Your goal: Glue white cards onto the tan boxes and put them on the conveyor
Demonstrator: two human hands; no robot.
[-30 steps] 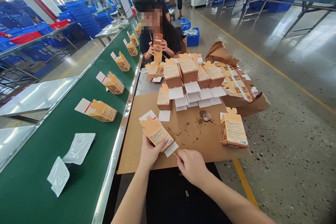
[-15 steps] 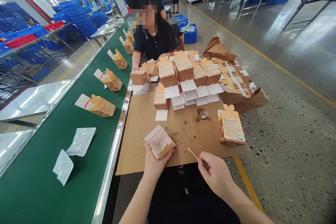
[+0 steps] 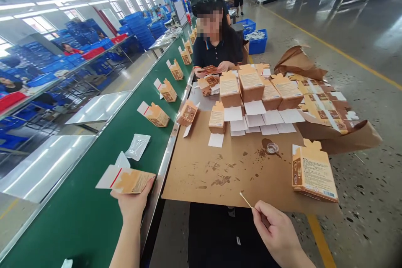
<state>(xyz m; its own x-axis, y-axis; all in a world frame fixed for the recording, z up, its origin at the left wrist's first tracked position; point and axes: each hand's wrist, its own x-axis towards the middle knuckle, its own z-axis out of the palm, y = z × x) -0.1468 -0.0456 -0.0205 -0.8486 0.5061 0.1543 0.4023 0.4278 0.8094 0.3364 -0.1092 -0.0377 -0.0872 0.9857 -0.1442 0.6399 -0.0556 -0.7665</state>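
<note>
Over the green conveyor belt (image 3: 84, 222), my left hand (image 3: 133, 205) grips a small orange-brown box (image 3: 135, 180) whose white flap with a red stripe points left. My right hand (image 3: 273, 226) pinches a cotton swab (image 3: 246, 199) at the front edge of the brown cardboard sheet (image 3: 188, 176). A small round clear dish (image 3: 272, 148) stands on the cardboard among wet spots. One box (image 3: 315, 171) stands at the cardboard's right, another (image 3: 217, 118) near its back. Two clear plastic packets (image 3: 137, 146) lie on the belt behind my left hand.
Stacked boxes (image 3: 251, 86) fill the back of the cardboard, and a tipped box (image 3: 187, 113) sits by the metal rail. A person (image 3: 216, 46) across holds flat brown card. More open boxes (image 3: 169, 91) line the belt. Torn brown paper (image 3: 354, 138) wraps cartons at the right.
My left hand has carried its box from the cardboard leftward over the belt. The person opposite has let go of a box and holds flat card. The view has shifted left.
</note>
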